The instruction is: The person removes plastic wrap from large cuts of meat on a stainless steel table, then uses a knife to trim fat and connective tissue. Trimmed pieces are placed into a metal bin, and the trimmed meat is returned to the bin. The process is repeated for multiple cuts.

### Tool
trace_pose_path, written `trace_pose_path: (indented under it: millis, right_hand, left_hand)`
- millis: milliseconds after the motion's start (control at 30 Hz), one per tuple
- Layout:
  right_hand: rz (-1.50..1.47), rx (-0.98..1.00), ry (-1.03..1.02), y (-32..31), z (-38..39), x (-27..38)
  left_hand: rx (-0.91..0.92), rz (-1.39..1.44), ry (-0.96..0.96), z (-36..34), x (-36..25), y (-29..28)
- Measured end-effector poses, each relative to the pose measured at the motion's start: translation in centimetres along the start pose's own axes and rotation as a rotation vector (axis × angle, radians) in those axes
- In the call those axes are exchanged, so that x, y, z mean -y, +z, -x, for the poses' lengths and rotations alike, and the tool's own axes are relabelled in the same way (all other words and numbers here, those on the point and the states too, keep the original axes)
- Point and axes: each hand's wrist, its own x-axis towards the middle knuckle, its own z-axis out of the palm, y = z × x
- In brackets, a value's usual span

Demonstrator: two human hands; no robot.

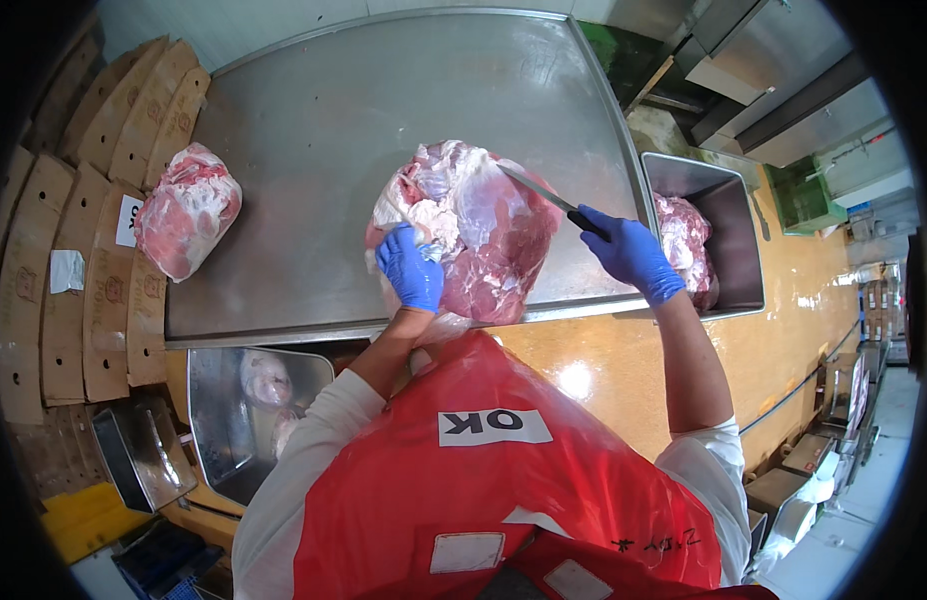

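Note:
A large raw cut of meat (503, 260) lies in front of me near the table's front edge, dark red on the right with whitish fat on its upper left. My left hand (411, 275), in a blue glove, presses on the meat's left side with fingers curled into the pale fatty part. In my right hand (628, 252), also blue-gloved, is a knife (536, 187) with a black handle. Its blade points up and left, with the tip at the meat's upper right surface. Whether the tip cuts in I cannot tell.
The meat rests on a metal table (313, 150). Another pink cut (188, 215) sits at its left edge beside stacked cardboard boxes (68, 270). A metal bin (738, 245) with meat stands at the right, and a metal tub (218, 420) with pale pieces at the lower left.

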Motion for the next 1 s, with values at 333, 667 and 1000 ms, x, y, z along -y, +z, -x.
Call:
trace_pose_path:
  millis: [333, 667, 1000]
  right_hand:
    - [-0.054, 0.153, 0.114, -3.7, 5.8, 1.1]
    - [-0.004, 0.231, 0.098, -7.7, 8.6, 1.0]
    - [0.418, 0.097, -0.080, -8.9, 0.6, 2.6]
  left_hand:
    - [0.111, 0.055, 0.150, -4.9, 2.7, 2.5]
    - [0.427, -0.119, 0.185, -9.5, 2.3, 9.6]
    - [0.574, -0.087, 0.014, -8.6, 0.3, 13.8]
